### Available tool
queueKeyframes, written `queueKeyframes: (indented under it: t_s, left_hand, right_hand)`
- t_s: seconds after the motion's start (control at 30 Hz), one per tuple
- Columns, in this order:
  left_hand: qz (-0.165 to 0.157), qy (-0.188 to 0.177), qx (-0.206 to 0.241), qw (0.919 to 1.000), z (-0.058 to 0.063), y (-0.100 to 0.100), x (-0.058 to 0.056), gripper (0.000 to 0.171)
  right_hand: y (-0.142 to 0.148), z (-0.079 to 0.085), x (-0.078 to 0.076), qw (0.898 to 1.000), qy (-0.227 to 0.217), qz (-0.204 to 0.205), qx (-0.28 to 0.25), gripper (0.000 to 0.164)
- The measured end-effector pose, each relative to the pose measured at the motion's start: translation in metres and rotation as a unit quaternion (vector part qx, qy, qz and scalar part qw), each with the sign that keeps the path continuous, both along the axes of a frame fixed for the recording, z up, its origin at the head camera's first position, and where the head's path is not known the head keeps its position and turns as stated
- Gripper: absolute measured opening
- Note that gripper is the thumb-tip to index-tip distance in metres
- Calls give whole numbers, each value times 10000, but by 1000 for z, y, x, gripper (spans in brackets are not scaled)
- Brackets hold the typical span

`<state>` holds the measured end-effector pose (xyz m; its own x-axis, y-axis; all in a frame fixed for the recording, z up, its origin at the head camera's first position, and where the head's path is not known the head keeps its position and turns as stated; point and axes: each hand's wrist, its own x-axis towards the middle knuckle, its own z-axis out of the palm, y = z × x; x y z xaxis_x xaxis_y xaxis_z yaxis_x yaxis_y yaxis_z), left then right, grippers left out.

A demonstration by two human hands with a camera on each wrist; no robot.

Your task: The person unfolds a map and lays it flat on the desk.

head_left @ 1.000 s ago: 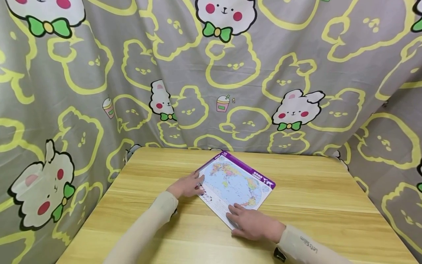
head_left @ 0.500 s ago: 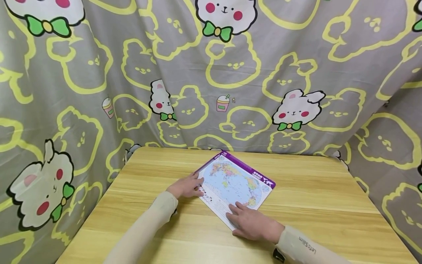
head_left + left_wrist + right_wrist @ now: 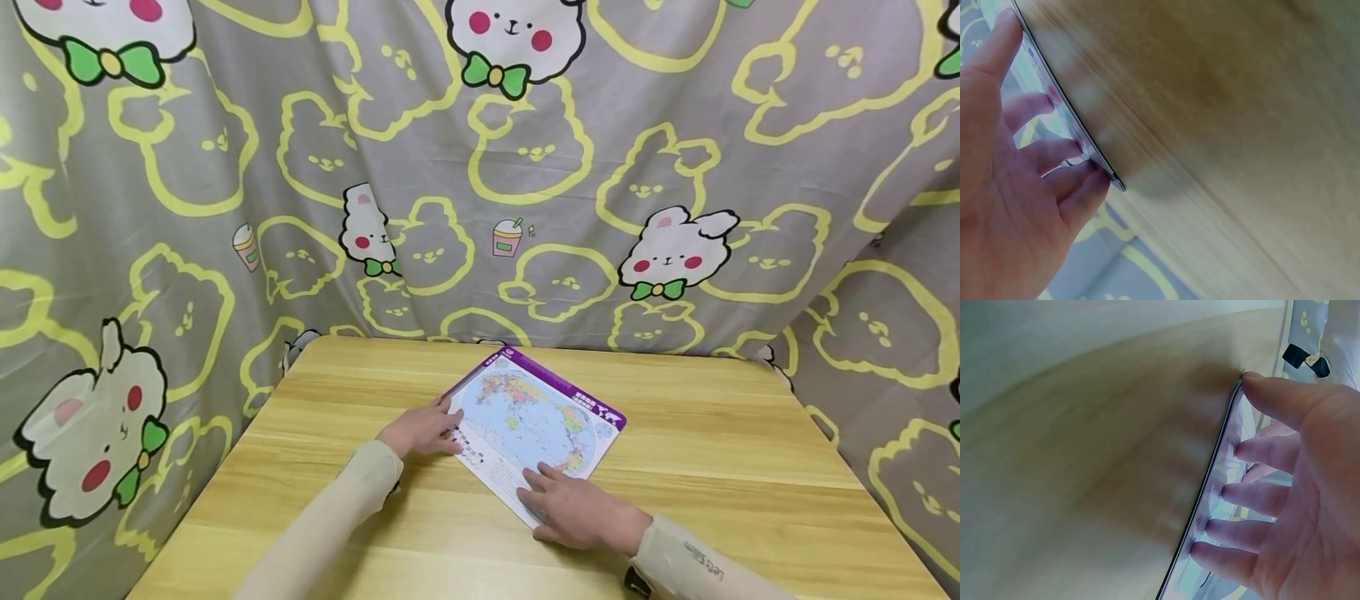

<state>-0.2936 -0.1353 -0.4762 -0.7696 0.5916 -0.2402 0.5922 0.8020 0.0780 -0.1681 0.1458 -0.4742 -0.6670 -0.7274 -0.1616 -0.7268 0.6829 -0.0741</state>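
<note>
A thin world map sheet (image 3: 525,417) with a purple band along its far edge lies flat and turned at an angle on the wooden table. My left hand (image 3: 423,429) rests on its left corner, fingertips touching the printed face. On the near right part, my right hand (image 3: 577,504) lies with fingers spread over the lower margin. In the left wrist view the fingertips (image 3: 1094,178) touch the shiny face of the map near its dark edge. The right wrist view shows the right thumb (image 3: 1272,394) at the map's corner and the other fingertips on its face.
The light wooden table (image 3: 712,467) extends around the map on all sides. A grey curtain (image 3: 450,167) with yellow outlines and white cartoon animals hangs behind the table and along both sides.
</note>
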Motion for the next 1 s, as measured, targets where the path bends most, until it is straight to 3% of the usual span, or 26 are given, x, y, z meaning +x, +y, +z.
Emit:
queueKeyframes:
  t_s: [0.6,1.0]
  left_hand:
    - [-363,360,-19,9987,3,0,16,70]
    - [-411,406,-104,9983,3,1,26,62]
  right_hand:
    - [21,1,0,9987,-450,-107,-198,53]
    - [38,1,-1,9991,-304,-55,-283,50]
